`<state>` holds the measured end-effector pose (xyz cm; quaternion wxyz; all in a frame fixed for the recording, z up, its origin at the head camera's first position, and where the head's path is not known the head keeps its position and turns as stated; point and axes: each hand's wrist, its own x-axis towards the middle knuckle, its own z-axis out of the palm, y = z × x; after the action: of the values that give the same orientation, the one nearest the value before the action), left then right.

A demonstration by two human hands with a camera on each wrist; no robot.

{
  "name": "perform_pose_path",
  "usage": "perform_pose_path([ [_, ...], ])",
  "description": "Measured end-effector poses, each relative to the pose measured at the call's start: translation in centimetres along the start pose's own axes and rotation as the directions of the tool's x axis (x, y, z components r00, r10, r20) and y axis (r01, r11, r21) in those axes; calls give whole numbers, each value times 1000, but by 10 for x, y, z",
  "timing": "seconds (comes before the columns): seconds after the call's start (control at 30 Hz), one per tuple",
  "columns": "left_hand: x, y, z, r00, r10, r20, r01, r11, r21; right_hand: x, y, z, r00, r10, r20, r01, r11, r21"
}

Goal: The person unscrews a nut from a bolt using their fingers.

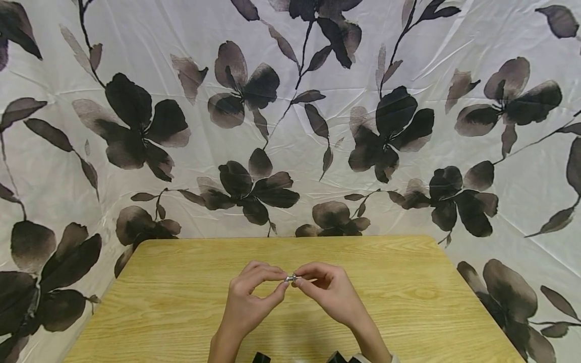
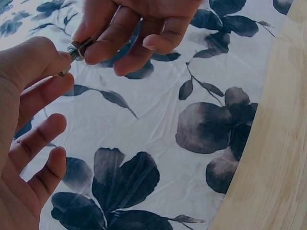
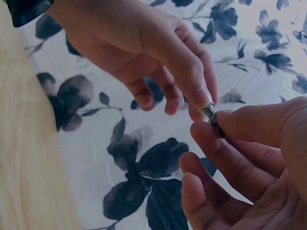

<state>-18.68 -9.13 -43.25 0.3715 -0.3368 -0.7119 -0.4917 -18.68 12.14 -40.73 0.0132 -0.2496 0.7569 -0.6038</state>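
Along the bottom edge of the head view: dark, blocky objects (image 1: 260, 358) are cut off by the frame; too little shows to say what they are.
Right wrist: a scrap of pale cuff (image 1: 396, 359) shows beside it.
Left wrist: a dark band (image 3: 29, 10) enters the right wrist view at its upper corner.
Left hand: the left hand (image 1: 249, 297) pinches one end of a small metal fastener (image 1: 290, 279) between thumb and forefinger; its other fingers are bent and spread apart in the left wrist view.
Right hand: the right hand (image 1: 333, 292) pinches the opposite end the same way, its remaining fingers loosely bent.
Metal fastener: it bridges the narrow space between the two sets of fingertips, over the table; a ridged, screw-like shaft and a wider collar show, the ends hidden by the fingers.
Table: the wood-grained table (image 1: 181, 312) lies beneath both hands, yellowish, its far corners rounded.
Flowered cloth: behind the table and along its sides hangs a wrinkled white cloth (image 1: 313, 189), printed with dark grey and brownish blossoms, leaves and thin stems.
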Motion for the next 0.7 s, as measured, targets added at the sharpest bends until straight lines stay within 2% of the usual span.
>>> perform_pose_path([
  [0.23,0,1,1,1000,-21,0,21,1000,13,0,-1,1,999,-45,-19,45,999,-4],
  [0.53,0,1,1,1000,-27,-1,27,1000,6,0,0,1,995,-98,-16,99,993,57],
  [0.7,0,1,1,999,-35,-6,35,999,18,1,1,1,990,-135,-45,138,988,69],
])
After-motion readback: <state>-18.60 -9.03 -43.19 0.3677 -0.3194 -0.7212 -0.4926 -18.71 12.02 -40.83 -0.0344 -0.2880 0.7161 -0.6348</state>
